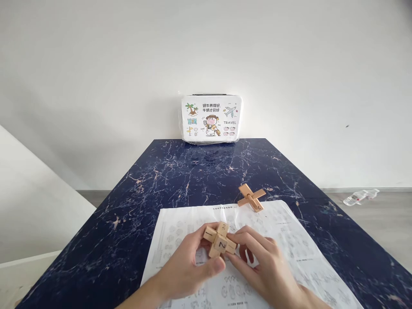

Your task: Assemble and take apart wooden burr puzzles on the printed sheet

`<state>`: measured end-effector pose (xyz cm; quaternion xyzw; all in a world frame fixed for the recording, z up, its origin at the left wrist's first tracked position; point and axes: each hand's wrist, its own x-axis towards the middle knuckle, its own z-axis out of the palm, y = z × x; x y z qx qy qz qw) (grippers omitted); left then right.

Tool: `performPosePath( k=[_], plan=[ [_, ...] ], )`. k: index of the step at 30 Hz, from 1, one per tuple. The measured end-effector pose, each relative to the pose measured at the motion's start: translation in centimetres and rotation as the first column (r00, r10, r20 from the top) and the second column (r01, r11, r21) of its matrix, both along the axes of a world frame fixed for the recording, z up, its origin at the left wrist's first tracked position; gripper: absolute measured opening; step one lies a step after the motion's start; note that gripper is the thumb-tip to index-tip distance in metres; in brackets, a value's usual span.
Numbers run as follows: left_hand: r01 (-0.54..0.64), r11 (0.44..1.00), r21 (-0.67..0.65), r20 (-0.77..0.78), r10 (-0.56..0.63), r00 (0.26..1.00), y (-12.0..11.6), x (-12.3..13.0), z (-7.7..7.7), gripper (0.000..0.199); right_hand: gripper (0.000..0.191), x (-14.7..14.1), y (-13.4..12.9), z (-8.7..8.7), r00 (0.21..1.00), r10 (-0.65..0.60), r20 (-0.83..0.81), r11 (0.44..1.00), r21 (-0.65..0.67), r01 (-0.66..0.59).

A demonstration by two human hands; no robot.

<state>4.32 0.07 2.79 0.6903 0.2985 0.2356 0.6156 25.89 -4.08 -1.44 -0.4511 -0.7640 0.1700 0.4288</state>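
Note:
Above a printed paper sheet (174, 240), a light wooden interlocking block (220, 243) marked with the numbers 1, 2 and 3 is held between both hands. My left hand (193, 262) grips it from the left, thumb below and fingers behind. My right hand (262, 257) closes on the block's right arm with thumb and fingertips; some of its fingers are curled under. Beyond the hands, a darker wooden cross-shaped piece (251, 198) lies at the sheet's top edge, partly on the dark table.
The dark blue marbled table (206, 176) reaches back to a white wall. A white printed case (211, 119) in clear wrap stands upright at its far edge. Clear plastic bottles (360, 196) lie on the floor at the right. A white slanted panel (38, 206) is at the left.

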Motion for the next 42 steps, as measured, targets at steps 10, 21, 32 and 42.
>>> performPosePath(
  k=[10,21,32,42],
  plan=[
    [-0.159,0.986,0.053,-0.095,0.164,0.982,-0.6,0.3,-0.6,0.076,0.030,0.6,0.3,0.4,0.994,0.046,-0.095,0.993,-0.106,-0.056],
    [-0.069,0.993,0.098,-0.110,0.080,0.991,-0.4,0.3,-0.6,0.067,0.021,0.4,0.4,1.1,0.966,0.054,-0.254,0.968,-0.222,-0.112],
    [-0.071,0.989,0.128,-0.099,0.084,0.992,-0.5,0.4,-0.4,0.061,0.018,0.4,0.0,1.3,0.969,0.065,-0.240,0.973,-0.200,-0.115],
    [-0.028,0.878,0.478,-0.181,0.129,0.975,-1.0,0.3,-1.5,0.069,0.040,0.3,0.2,0.8,0.993,0.003,-0.119,0.942,-0.333,-0.043]
  ],
)
